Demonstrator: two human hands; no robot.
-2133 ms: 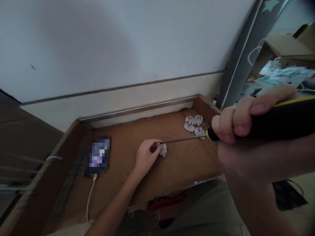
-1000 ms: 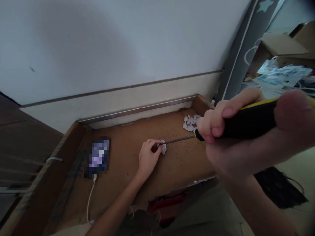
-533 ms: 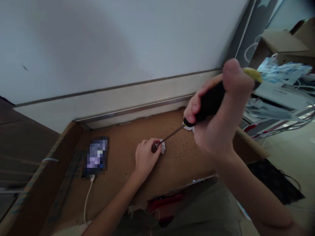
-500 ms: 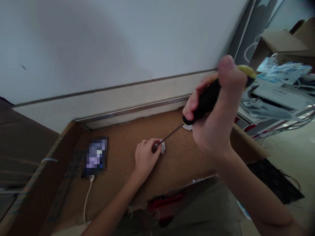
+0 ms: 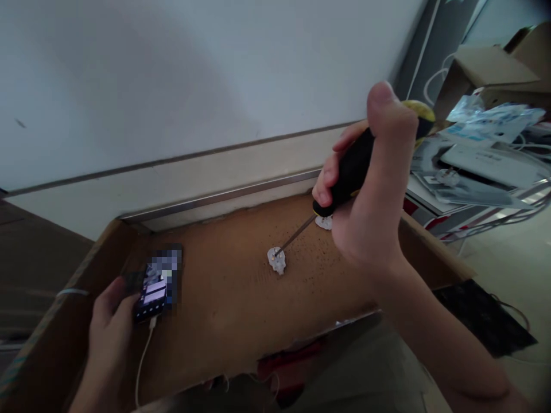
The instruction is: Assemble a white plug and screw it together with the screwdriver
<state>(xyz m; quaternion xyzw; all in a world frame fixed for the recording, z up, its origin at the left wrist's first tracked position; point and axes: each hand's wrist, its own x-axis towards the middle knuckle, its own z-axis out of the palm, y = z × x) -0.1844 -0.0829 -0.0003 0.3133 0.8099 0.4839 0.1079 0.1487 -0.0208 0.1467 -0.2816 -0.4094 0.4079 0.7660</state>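
My right hand (image 5: 370, 189) is wrapped round the black and yellow handle of a screwdriver (image 5: 297, 234), its thumb pointing up along the handle. The tip of the slanted shaft meets a small white part with metal bits (image 5: 276, 262) lying on the brown cardboard. A second white part (image 5: 324, 222) lies further right, partly behind the hand. At the left edge of a lit phone (image 5: 155, 287) is my left hand (image 5: 112, 312), thumb and fingers apart beside it; whether it grips the phone is not clear. A white cable is plugged into the phone.
The cardboard tray (image 5: 206, 310) has raised side walls and dark specks on its floor. Behind it stands a white panel (image 5: 172, 86) with a metal strip. On the right are plastic bags (image 5: 491, 123), a cardboard box (image 5: 495, 66), cables and a black flat item (image 5: 486, 318).
My left hand has let go of the small white part and moved left to the phone. My right hand still holds the screwdriver on the part. The view has shifted slightly.
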